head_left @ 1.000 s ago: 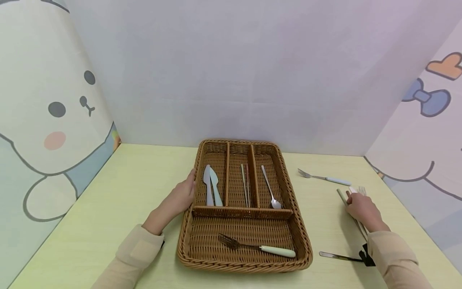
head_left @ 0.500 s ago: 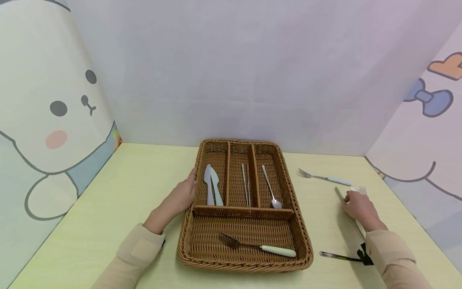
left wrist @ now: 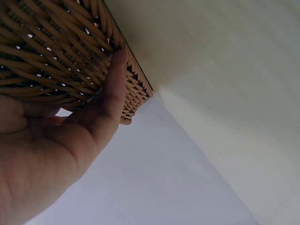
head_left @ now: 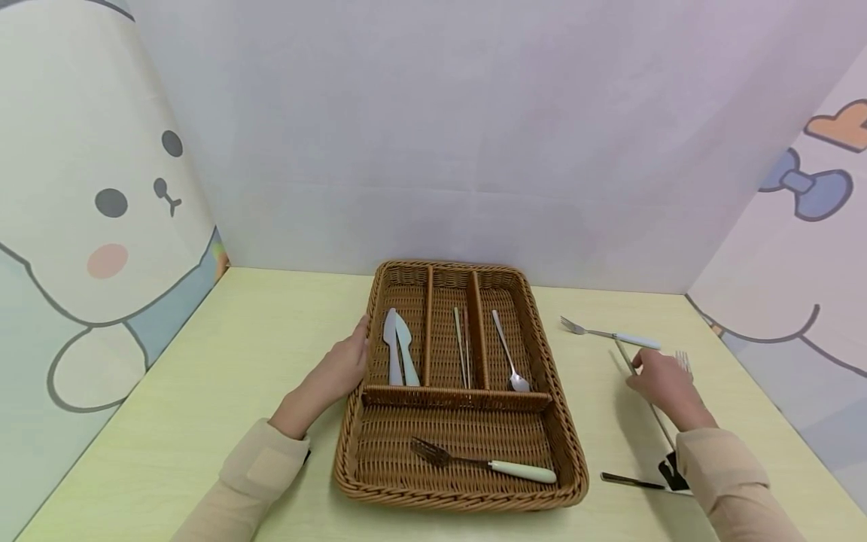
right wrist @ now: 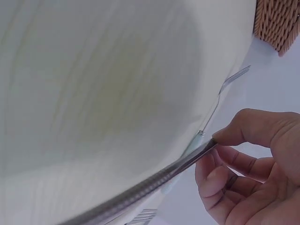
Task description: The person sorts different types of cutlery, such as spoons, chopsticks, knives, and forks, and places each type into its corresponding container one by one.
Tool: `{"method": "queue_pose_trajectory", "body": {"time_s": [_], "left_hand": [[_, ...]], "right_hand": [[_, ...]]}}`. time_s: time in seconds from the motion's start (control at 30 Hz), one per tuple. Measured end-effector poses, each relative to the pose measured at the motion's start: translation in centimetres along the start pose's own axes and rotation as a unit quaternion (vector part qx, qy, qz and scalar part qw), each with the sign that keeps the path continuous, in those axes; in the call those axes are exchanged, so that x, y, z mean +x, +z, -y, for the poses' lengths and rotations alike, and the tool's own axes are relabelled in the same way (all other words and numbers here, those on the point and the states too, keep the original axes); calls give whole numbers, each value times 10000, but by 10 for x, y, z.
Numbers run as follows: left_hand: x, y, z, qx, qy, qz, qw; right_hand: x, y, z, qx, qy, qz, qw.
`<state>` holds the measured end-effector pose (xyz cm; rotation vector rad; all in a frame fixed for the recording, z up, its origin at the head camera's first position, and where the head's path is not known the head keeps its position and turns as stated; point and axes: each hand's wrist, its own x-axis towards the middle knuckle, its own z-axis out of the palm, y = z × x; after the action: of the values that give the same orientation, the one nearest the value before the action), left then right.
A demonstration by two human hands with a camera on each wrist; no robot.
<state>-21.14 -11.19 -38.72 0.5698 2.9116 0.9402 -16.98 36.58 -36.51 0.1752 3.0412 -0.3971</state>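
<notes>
My left hand (head_left: 342,365) lies against the left outer side of the brown wicker cutlery tray (head_left: 348,452); in the left wrist view a straight finger (left wrist: 115,91) presses on the woven wall. Off to the right, my right hand (head_left: 667,384) pinches slim metal chopsticks (right wrist: 145,185) near one end between thumb and fingertips. They slant over the table, partly hidden behind the hand. Just beyond their far end lies a fork with a pale blue handle (head_left: 637,341). Another fork (head_left: 684,361) pokes out beside the hand, mostly covered by it.
The tray holds two pastel knives (head_left: 401,350), chopsticks (head_left: 462,350), a spoon (head_left: 518,382) and, in its front compartment, a green-handled fork (head_left: 521,471). A piece of cutlery with a dark metal end (head_left: 630,480) lies near the right wrist. Printed cloth walls (head_left: 474,150) enclose the table.
My right hand has shifted slightly up and left with the chopsticks, whose far end now reaches the blue-handled fork. More of the covered fork shows. My left hand has stayed at the tray.
</notes>
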Motion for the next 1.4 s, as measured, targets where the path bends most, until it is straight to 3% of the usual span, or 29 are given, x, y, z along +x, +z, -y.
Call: {"method": "queue_pose_trajectory", "body": {"time_s": [0.3,0.6,1.13,1.4], "left_hand": [[1,0,0,32,-46,17,10000],[-1,0,-2,12,29,-71,10000],[1,-1,-1,84,-179,92,9998],[2,1,-1,79,-179,102,9998]], "right_hand": [[-1,2,25,400,-369,-237,9982],[-5,-4,55,561,-612,-408,9957],[-4,-10,106,686,-1277,-903,9853],[-1,-10,133,835,-1471,-677,9833]]}}
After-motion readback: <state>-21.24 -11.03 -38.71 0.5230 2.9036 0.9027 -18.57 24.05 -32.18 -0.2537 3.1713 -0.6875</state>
